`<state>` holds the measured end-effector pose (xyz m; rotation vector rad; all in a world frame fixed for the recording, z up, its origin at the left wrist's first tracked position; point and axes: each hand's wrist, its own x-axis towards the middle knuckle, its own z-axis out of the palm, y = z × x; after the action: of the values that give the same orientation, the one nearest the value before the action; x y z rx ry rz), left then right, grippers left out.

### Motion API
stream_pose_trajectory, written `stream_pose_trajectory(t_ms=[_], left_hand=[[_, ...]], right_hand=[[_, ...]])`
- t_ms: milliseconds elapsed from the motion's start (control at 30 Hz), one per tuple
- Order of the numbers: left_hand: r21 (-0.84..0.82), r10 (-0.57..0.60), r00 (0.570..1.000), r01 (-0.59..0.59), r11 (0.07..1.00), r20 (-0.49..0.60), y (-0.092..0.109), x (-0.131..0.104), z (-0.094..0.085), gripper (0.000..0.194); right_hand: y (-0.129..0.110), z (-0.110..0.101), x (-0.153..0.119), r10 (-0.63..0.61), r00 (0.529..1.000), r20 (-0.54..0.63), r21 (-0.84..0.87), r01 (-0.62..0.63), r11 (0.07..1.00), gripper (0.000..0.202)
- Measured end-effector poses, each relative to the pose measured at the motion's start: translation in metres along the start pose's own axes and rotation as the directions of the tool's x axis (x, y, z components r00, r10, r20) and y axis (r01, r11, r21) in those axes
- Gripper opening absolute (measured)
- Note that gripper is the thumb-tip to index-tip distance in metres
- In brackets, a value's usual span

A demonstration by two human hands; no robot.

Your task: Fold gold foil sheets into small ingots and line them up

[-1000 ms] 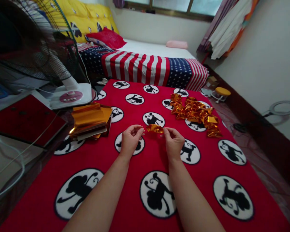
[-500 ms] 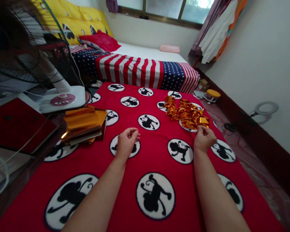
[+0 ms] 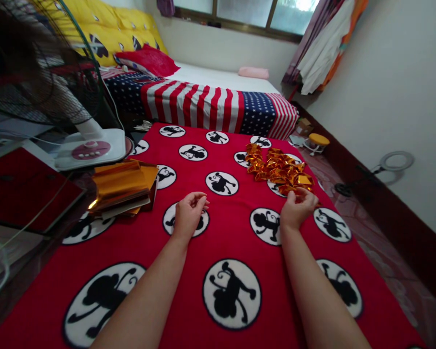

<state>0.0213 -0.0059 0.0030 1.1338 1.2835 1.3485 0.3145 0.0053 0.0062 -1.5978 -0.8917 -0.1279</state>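
Note:
My left hand (image 3: pixel 189 212) rests over the red monkey-print cloth (image 3: pixel 181 300), its fingers curled in toward the thumb; no object shows in it. To its left sits a stack of shiny gold foil paper sheets (image 3: pixel 121 184), not touched by the hand. At the right, several folded gold foil pieces (image 3: pixel 276 167) lie grouped in rows on the cloth. Just at the near edge of this group is my right hand (image 3: pixel 298 207), thumb and fingers loosely apart. I see nothing held in it, though its palm side is partly hidden.
A fan with a white base (image 3: pixel 94 148) stands at the left beside a red panel (image 3: pixel 25 189). Behind the cloth is a bed with a striped, starred cover (image 3: pixel 196 104). Along the right wall are a yellow-topped stool (image 3: pixel 319 139) and a ring light (image 3: pixel 396 160).
My right hand has drawn slightly left and back from the folded foil pieces, its fingers loosening. The left hand keeps its pose. The whole view has shifted a little.

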Motion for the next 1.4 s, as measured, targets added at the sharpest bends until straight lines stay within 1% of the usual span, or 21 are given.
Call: stream_pose_trajectory(t_ms=[67,100,167,233,267,300,333,400,467,600,900,1167,1233,1300,1333,1367,1400], left_hand=[[-0.003,-0.002,1.0,0.002,1.0,0.001,0.0,0.0,0.0,0.032],[-0.004,-0.001,1.0,0.001,1.0,0.0,-0.001,0.0,0.0,0.032],[-0.01,0.004,1.0,-0.005,1.0,-0.005,-0.002,0.0,-0.001,0.031],[-0.024,0.009,1.0,-0.01,1.0,-0.017,-0.004,0.001,-0.003,0.03],[-0.032,0.011,1.0,-0.011,0.999,-0.023,-0.005,0.001,-0.003,0.029],[-0.038,0.012,1.0,-0.013,0.999,-0.027,-0.005,0.002,-0.004,0.029],[-0.043,0.012,0.999,-0.014,0.999,-0.029,-0.006,0.002,-0.004,0.029],[-0.046,0.015,0.999,-0.016,0.999,-0.03,-0.006,0.003,-0.003,0.028],[-0.042,0.018,0.999,-0.019,0.999,-0.03,-0.005,0.003,-0.002,0.028],[-0.018,0.027,0.999,-0.027,0.999,-0.03,-0.005,0.003,0.0,0.028],[-0.013,0.033,0.999,-0.033,0.999,-0.043,-0.002,0.003,0.001,0.027],[-0.025,0.053,0.997,-0.055,0.998,-0.063,-0.003,0.003,0.001,0.025],[0.017,0.092,0.993,-0.091,0.996,-0.076,0.0,0.0,-0.001,0.024],[0.139,0.187,0.979,-0.175,0.975,-0.081,0.008,-0.001,-0.01,0.023],[0.239,0.258,0.964,-0.235,0.942,-0.068,0.015,-0.001,-0.018,0.024],[0.353,0.342,0.936,-0.294,0.888,-0.08,0.022,0.0,-0.029,0.026],[0.398,0.377,0.922,-0.314,0.862,-0.09,0.031,0.002,-0.042,0.026]], right_hand=[[-0.02,0.009,-0.022,-0.012,0.992,0.127,0.05,0.005,0.999,0.018],[-0.03,0.015,-0.035,-0.022,0.976,0.217,0.082,0.004,0.997,0.018],[-0.049,0.028,-0.061,-0.057,0.918,0.393,0.147,-0.002,0.989,0.019],[-0.066,0.039,-0.085,-0.094,0.834,0.543,0.191,-0.014,0.981,0.019],[-0.073,0.043,-0.095,-0.095,0.756,0.647,0.197,-0.045,0.979,0.02],[-0.079,0.046,-0.104,-0.094,0.705,0.703,0.177,-0.045,0.983,0.019],[-0.083,0.048,-0.11,-0.106,0.678,0.728,0.144,0.0,0.99,0.016],[-0.088,0.049,-0.117,-0.147,0.675,0.723,0.11,0.098,0.989,0.014],[-0.087,0.048,-0.119,-0.163,0.688,0.708,0.102,0.129,0.986,0.013],[-0.083,0.047,-0.116,-0.142,0.699,0.7,0.132,0.07,0.989,0.012],[-0.082,0.049,-0.116,-0.131,0.721,0.681,0.166,0.022,0.986,0.014],[-0.081,0.052,-0.115,-0.086,0.732,0.675,0.164,-0.035,0.986,0.017],[-0.081,0.052,-0.115,-0.083,0.734,0.674,0.159,-0.035,0.987,0.017],[-0.082,0.052,-0.115,-0.082,0.732,0.676,0.151,-0.029,0.988,0.017],[-0.082,0.052,-0.115,-0.081,0.729,0.679,0.145,-0.025,0.989,0.017],[-0.082,0.052,-0.115,-0.08,0.728,0.681,0.138,-0.02,0.99,0.017],[-0.082,0.052,-0.115,-0.077,0.728,0.682,0.129,-0.016,0.992,0.017]])
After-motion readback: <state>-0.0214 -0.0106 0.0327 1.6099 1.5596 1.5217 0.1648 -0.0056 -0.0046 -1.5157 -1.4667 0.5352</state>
